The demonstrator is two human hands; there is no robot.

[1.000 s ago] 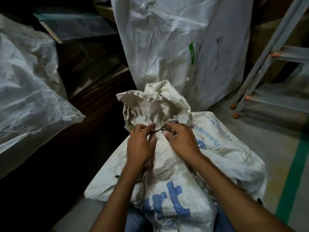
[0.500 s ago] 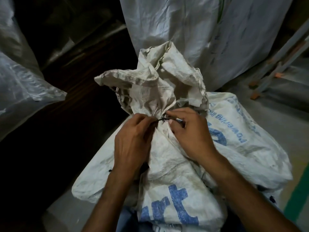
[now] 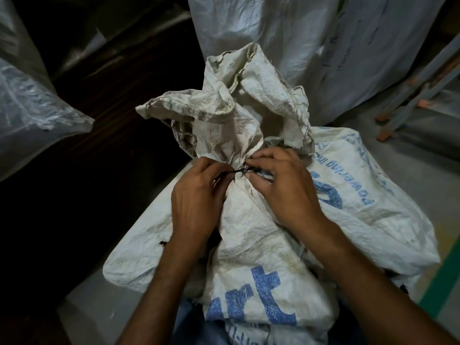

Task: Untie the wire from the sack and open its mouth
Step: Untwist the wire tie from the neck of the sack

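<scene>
A dirty white woven sack [image 3: 261,245] with blue lettering stands in front of me. Its neck is bunched tight, and the crumpled mouth [image 3: 236,103] flares above the tie. A thin dark wire [image 3: 240,171] wraps the neck. My left hand [image 3: 196,202] pinches the wire's left end between thumb and fingers. My right hand [image 3: 286,188] pinches the wire at the twist from the right. Both hands rest against the sack's neck.
A tall white sack [image 3: 311,46] stands right behind. A clear plastic bag [image 3: 32,108] bulges at the left beside a dark wooden surface [image 3: 112,120]. Grey ladder legs with orange feet [image 3: 403,105] stand at the right, and a green floor stripe [image 3: 445,277] runs at the lower right.
The view has come closer to the sack and tilted down. Both hands stay at the tie, the fingers shifting slightly on the wire. The neck remains bunched.
</scene>
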